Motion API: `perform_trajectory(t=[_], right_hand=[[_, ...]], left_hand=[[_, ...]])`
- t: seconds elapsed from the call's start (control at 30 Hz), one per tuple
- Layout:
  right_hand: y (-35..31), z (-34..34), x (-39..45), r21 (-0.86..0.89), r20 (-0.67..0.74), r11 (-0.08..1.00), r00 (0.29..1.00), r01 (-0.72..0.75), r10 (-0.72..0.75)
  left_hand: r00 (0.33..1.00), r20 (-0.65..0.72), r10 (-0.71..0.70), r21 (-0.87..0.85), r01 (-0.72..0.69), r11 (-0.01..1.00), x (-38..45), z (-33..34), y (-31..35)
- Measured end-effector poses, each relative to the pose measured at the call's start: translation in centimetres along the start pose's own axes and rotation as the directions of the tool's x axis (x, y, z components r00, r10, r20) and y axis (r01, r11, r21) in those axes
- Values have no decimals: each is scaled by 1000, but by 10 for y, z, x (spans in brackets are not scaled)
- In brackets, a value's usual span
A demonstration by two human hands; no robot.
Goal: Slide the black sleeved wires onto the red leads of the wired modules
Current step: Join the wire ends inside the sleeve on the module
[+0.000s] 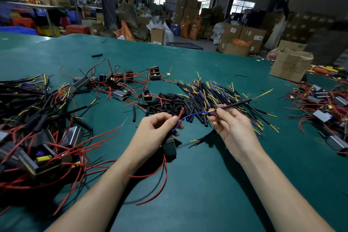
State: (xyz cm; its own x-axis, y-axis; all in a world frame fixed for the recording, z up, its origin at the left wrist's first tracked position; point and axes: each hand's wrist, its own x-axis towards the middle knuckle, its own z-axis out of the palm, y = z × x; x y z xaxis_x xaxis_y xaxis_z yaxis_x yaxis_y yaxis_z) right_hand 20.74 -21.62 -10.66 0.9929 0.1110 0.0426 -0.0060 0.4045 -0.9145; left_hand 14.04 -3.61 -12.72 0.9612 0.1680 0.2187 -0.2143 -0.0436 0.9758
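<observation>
From the head view, I've got both hands up over the green tabletop (197, 184), and the reason for the pose is plain: two wire ends are being brought tip to tip. My left hand (158, 130) has its grip pinched on the red lead (181, 113), thumb and forefinger close under the tip so the short free end stands stiff and points up toward the other hand; a blue wire (185, 118) loops past those same fingers, though I can't tell whether it is pinched too. Below that hand sits the wired module (169, 148), dark and boxy, resting on the tabletop or just off it, its other red leads trailing toward me. My right hand (230, 126) has its grip pinched on one black sleeved wire (236, 104), held near its near end so the sleeve runs out to the right and the yellow and blue cores at its mouth face the red tip. The two ends are near but apart, so I judge the threading not yet begun. The supply is laid within reach on purpose, I'd say: the heap of sleeved wires (226, 96) straight ahead, loose black tubing pieces (169, 103) beside it, and more modules (43, 154) at my left and modules at my right (322, 115). A cardboard box (291, 65) stands at the far right edge.
</observation>
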Motion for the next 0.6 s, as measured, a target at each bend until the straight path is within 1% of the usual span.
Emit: perform_trajectory(t=[0.07,0.13,0.23,0.43,0.6], right_hand=[[0,-1,0,-2,10,1000,1000,0,0],[1,-2,-1,3,30,1000,1000,-1,1],[1,-2,-2,7,64,1000,998,-14,13],[-1,-1,-3,-43,123,998,991,-54,59],[-7,-4,-3,-17,183,998,981,-65,67]], left_hand=[[1000,14,-20,-77,21,997,0,1,0],[1000,8,-25,-103,26,994,1,2,0],[999,1,-35,-111,35,993,1,3,-1],[999,8,-40,-103,41,994,1,3,-1],[999,4,-48,-72,48,996,1,3,-2]])
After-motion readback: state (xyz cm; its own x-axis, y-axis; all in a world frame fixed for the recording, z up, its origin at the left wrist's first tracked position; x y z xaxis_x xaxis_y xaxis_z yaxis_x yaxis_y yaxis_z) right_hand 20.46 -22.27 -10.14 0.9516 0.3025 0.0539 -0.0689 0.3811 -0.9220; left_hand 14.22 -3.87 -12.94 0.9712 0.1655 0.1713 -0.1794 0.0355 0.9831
